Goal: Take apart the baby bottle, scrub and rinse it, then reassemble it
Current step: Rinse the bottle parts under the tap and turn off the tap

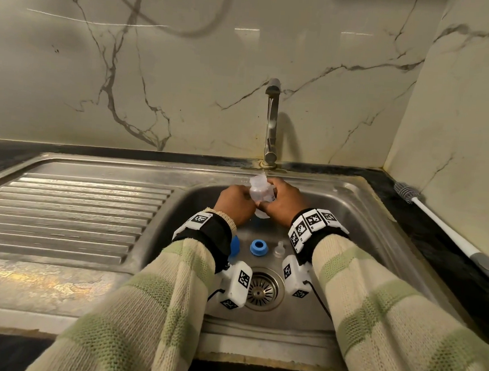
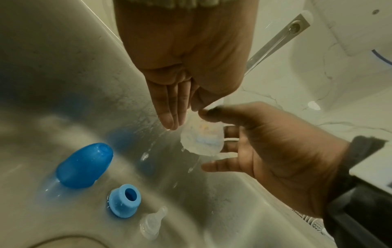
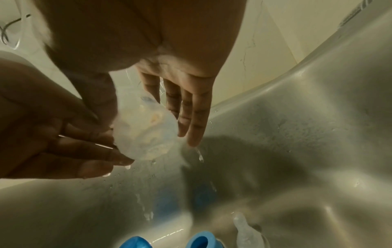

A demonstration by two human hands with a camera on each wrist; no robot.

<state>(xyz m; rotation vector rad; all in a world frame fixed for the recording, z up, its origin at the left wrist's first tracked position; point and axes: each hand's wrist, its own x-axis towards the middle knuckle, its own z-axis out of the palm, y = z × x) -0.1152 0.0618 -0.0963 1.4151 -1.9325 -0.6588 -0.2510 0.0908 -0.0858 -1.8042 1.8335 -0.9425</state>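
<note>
Item: bottle body [image 1: 259, 191], clear plastic, being held over the sink [image 1: 351, 223] just under the tap [image 1: 271, 120], whose thin stream is falling toward its open mouth. Both hands are working it: the left hand [image 1: 234, 203] is pressing nearly straight fingers [image 2: 169, 107] against one side, and the right hand [image 1: 282, 204] is cupping the other side, fingers spread along the wall and thumb on top (how firmly either is bearing on it cannot be told). Water is dripping off the base and the fingertips.

Handling, judged: light, thin-walled, fairly stiff but liable to flex under a hard squeeze; wet, so slippery. It is best taken round the mid-body with fingers wrapped, or at the threaded neck where the ridges offer purchase; the smooth base is the poorest hold.

Loose parts lying on the basin floor near the drain [image 1: 262, 289]: blue cap [image 2: 83, 165], blue collar ring [image 2: 124, 202], clear teat [image 2: 151, 224] (small, soft and easily washed toward the drain).
</note>
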